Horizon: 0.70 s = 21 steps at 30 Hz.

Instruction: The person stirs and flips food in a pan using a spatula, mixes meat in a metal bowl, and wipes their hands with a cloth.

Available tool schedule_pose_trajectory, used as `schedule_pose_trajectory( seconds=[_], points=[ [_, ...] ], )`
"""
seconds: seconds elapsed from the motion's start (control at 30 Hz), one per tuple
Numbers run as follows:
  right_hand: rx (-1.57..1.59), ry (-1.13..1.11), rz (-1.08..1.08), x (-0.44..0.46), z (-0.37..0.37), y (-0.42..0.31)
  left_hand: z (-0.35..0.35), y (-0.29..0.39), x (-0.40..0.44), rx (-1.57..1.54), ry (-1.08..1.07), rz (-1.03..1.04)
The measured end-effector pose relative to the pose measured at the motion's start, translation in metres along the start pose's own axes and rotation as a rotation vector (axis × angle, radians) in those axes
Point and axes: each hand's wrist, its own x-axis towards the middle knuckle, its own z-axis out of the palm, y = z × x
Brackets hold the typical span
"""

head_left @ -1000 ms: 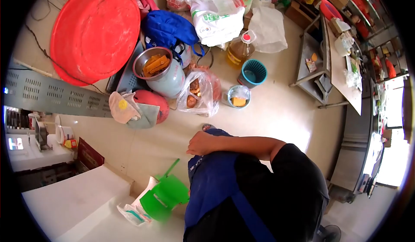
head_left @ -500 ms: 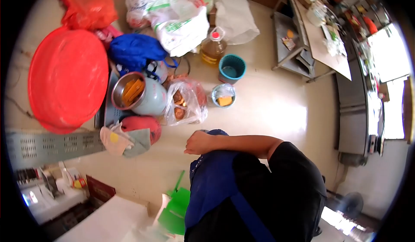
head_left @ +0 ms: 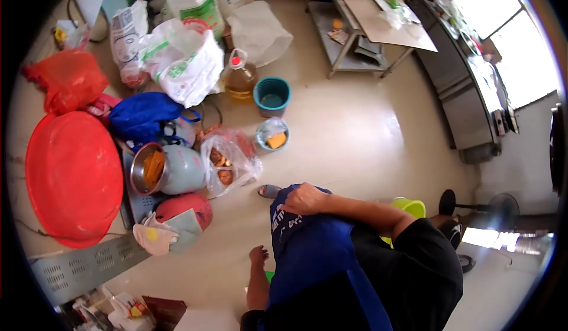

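Note:
My right hand [head_left: 305, 199] is held across the front of my blue apron [head_left: 319, 248], its fingers curled closed. The underside of that hand is hidden, so I cannot make out anything inside it. My left hand [head_left: 259, 255] hangs low at my left side, fingers partly spread and holding nothing visible. Ahead of my hands, a clear plastic bag [head_left: 236, 166] with brown round pieces sits on the floor. Beyond it stands a small pale-blue bucket [head_left: 272, 136] with a yellow sponge-like block [head_left: 276, 140] in it.
Left are a red basin [head_left: 74, 177], a steel pot [head_left: 142, 183], a blue bag [head_left: 142, 117] and a red stool-like item [head_left: 192, 208] with cloths. Farther off stand a teal bucket [head_left: 272, 97], an oil jug [head_left: 239, 79] and a table [head_left: 384, 29]. A fan [head_left: 503, 210] stands right.
The view has turned and shifted, so floor items appear farther left. My left hand has come into view. My right hand appears farther right and lower, still closed. The green dustpan-like item is mostly hidden.

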Motion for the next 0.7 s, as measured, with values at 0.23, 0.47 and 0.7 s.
schedule_pose_trajectory(
  seconds=[0.23,0.47,0.7],
  points=[
    [0.022,0.228,0.27,-0.118,0.003,0.022,0.035,0.05,0.025,0.309,-0.043,0.183],
    [0.108,0.552,0.414,-0.191,-0.01,0.069,0.146,0.106,0.01,0.672,0.032,0.378],
    [0.1,0.622,0.5,-0.31,-0.035,0.166,0.289,0.103,-0.009,0.681,0.086,0.548]
  ],
)
